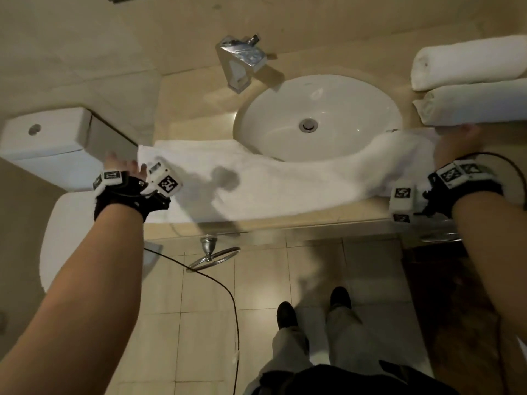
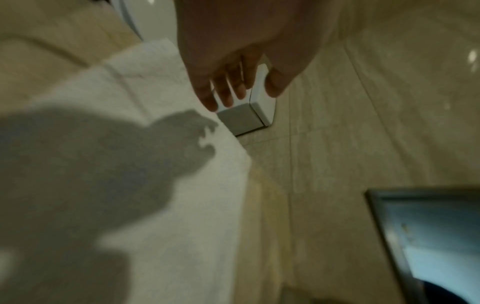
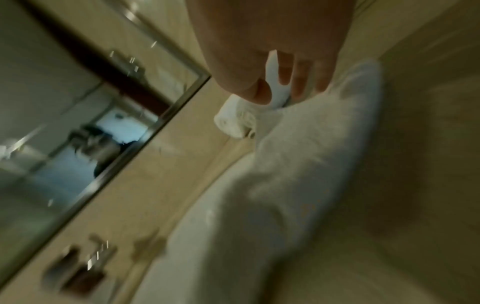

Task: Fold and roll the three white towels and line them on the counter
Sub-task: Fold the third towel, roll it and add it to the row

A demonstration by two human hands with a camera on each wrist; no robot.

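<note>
Two rolled towels right of sink ran off frame edge; right hand w/ towel end was blurred.

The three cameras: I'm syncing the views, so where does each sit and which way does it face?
Head: looks down at sink, flat towel, both forearms, legs.
Left wrist: along the left hand toward the toilet tank.
Right wrist: along the right hand toward rolled towels.
All share the flat towel.

Flat towel covers counter front strip, 9 to 3 o'clock. Sink bowl open at 12, faucet behind it. Two rolled towels block 2 o'clock corner. Toilet tank bounds 9 o'clock side.
</note>
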